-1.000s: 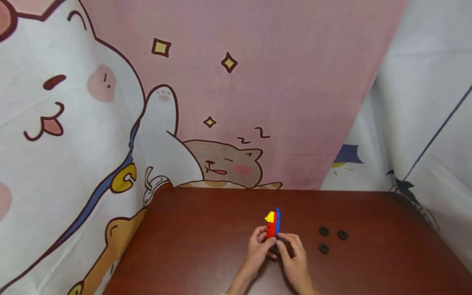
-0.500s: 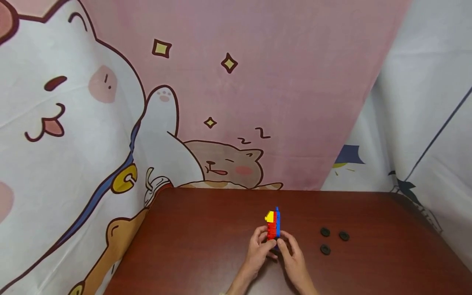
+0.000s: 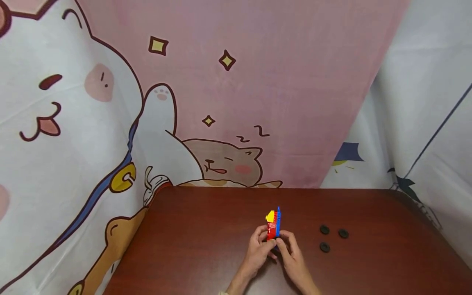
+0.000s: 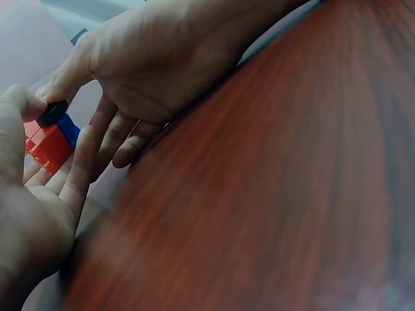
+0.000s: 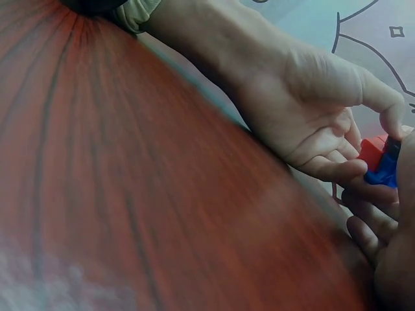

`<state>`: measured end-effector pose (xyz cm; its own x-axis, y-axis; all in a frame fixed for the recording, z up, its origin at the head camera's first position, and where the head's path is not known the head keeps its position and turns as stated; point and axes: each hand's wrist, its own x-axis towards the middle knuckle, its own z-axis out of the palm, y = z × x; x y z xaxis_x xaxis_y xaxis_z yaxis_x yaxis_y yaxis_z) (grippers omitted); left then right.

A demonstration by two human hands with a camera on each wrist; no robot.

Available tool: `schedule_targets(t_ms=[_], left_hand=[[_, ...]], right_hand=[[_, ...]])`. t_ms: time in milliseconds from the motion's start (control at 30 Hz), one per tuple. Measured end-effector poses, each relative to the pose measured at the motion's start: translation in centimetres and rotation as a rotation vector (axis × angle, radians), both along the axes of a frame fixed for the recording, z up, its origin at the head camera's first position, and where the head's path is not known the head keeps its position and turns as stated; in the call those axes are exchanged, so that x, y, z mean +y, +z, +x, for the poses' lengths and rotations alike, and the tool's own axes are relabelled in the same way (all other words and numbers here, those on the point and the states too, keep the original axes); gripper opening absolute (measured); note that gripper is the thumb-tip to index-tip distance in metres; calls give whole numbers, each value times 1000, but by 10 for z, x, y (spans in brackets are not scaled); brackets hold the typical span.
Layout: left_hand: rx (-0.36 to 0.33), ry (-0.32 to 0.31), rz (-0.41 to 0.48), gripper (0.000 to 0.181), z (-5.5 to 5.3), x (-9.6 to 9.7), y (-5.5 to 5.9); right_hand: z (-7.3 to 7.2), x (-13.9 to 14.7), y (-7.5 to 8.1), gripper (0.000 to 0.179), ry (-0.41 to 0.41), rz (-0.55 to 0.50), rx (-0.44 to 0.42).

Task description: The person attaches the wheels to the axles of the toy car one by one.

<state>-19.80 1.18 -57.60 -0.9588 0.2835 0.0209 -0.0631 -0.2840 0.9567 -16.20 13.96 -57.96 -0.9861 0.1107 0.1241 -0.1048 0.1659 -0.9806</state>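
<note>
A toy car of red, blue and yellow building bricks (image 3: pixel 272 225) is held on end between both hands, above the table. My left hand (image 3: pixel 256 250) grips it from the left side, thumb at its lower end. From the right, my right hand (image 3: pixel 293 257) pinches the same lower end, its thumb tip close beside the left thumb. A small black wheel (image 4: pixel 53 114) sits at that end under the thumbs in the left wrist view, against the red and blue bricks. The head view has the thumbs covering most of this wheel.
To the right of the hands, three loose black wheels lie on the brown wooden table: a back-left wheel (image 3: pixel 324 229), a right wheel (image 3: pixel 343 233) and a front wheel (image 3: pixel 324 247). A cartoon-printed cloth (image 3: pixel 295 102) hangs behind the table's far edge.
My right fingers and thumb have drawn in against the car's lower end, hiding the black wheel that showed there a second ago. The left hand stays nearly still; the loose wheels lie as before.
</note>
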Motion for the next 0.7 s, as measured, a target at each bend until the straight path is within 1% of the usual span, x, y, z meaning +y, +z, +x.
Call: schedule_targets(t_ms=[100, 167, 267, 367, 433, 567, 633, 700], left_hand=[[3, -6, 9, 49, -1, -1, 0], [-2, -17, 15, 49, 0, -2, 0], [-5, -33, 13, 49, 1, -1, 0], [-6, -32, -6, 50, 3, 0, -1], [-1, -32, -15, 51, 4, 2, -1], [26, -35, -36, 51, 4, 4, -2], [50, -50, -56, 51, 4, 4, -2], [77, -80, -86, 50, 4, 3, -2]], right_hand=[[0, -1, 0, 28, 0, -6, 27], [0, -2, 0, 28, -6, -23, 31], [0, -2, 0, 30, -23, -38, 7], [-2, -2, 0, 36, -41, -44, -28], [-3, -1, -1, 39, -67, -47, -33], [-4, 1, 1, 39, -118, -2, -44], [-5, 2, 2, 40, -128, 29, -65], [-5, 2, 3, 40, -141, 39, -85]])
